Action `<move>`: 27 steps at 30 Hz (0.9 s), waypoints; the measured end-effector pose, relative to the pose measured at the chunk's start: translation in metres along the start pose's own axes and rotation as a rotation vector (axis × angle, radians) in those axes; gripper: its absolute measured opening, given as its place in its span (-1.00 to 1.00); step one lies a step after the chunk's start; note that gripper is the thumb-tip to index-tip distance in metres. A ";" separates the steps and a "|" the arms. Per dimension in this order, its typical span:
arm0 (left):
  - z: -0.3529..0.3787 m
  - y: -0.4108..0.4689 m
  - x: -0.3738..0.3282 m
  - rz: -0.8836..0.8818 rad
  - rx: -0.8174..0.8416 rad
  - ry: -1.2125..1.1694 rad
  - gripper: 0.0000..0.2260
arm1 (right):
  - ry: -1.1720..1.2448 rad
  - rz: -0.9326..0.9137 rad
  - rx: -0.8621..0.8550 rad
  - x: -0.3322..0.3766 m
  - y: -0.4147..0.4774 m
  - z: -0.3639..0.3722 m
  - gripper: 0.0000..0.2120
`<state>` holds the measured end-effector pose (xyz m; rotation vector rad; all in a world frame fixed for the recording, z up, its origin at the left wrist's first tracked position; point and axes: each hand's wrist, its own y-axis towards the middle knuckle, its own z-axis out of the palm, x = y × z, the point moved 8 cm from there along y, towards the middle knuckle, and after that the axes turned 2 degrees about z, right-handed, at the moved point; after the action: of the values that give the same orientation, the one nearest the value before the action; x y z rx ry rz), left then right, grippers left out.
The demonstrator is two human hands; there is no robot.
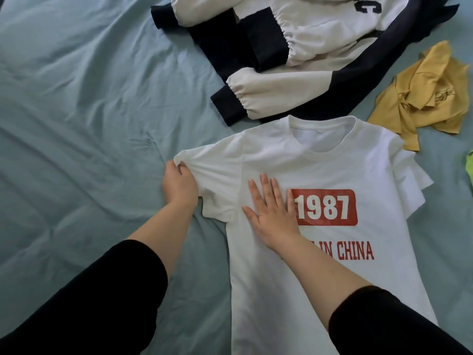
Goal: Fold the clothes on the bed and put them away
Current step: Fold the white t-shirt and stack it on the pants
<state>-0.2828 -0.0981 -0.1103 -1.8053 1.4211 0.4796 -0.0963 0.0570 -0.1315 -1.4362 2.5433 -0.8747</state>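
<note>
Two bare hands are on a white cotton T-shirt with a red "1987" print [320, 162], spread face up on the wrinkled blue-grey bedsheet [76, 111]. The left hand [179, 185] pinches the edge of the short sleeve [212, 170] with curled fingers. The right hand [271, 211] lies flat on the chest, fingers straight. A white-and-navy jacket [320, 39] lies just beyond the collar. A crumpled mustard-yellow garment [425, 98] sits beside the far shoulder, and a lime-green scrap [469, 167] shows at the right edge.
</note>
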 end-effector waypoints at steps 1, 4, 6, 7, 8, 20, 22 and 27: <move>-0.003 -0.003 0.004 -0.049 -0.026 -0.028 -0.78 | -0.002 -0.003 0.003 -0.001 0.000 0.002 -0.42; 0.003 -0.023 0.028 -0.258 0.103 -0.379 -0.62 | -0.023 -0.005 -0.014 -0.002 -0.006 -0.002 -0.40; 0.007 -0.047 0.040 -0.312 0.271 -0.399 -0.54 | -0.039 0.000 -0.042 0.001 -0.015 -0.005 -0.40; 0.008 -0.056 0.043 -0.265 0.342 -0.311 -0.54 | -0.042 0.001 -0.039 0.004 -0.020 -0.002 -0.39; 0.009 -0.063 0.044 -0.200 0.395 -0.227 -0.57 | -0.038 -0.002 -0.022 0.007 -0.025 0.003 -0.39; -0.002 -0.056 0.011 0.308 0.310 0.301 -0.75 | -0.051 0.007 -0.045 0.006 -0.049 0.013 -0.37; 0.000 -0.049 0.020 0.258 0.340 0.366 -0.72 | -0.031 0.020 -0.033 0.009 -0.052 0.021 -0.36; -0.007 -0.028 0.034 -0.299 0.235 -0.227 -0.40 | 0.003 0.000 -0.033 0.013 -0.054 0.020 -0.35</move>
<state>-0.2472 -0.1232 -0.1200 -1.6758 0.9893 0.3341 -0.0556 0.0166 -0.1180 -1.4448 2.5720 -0.8397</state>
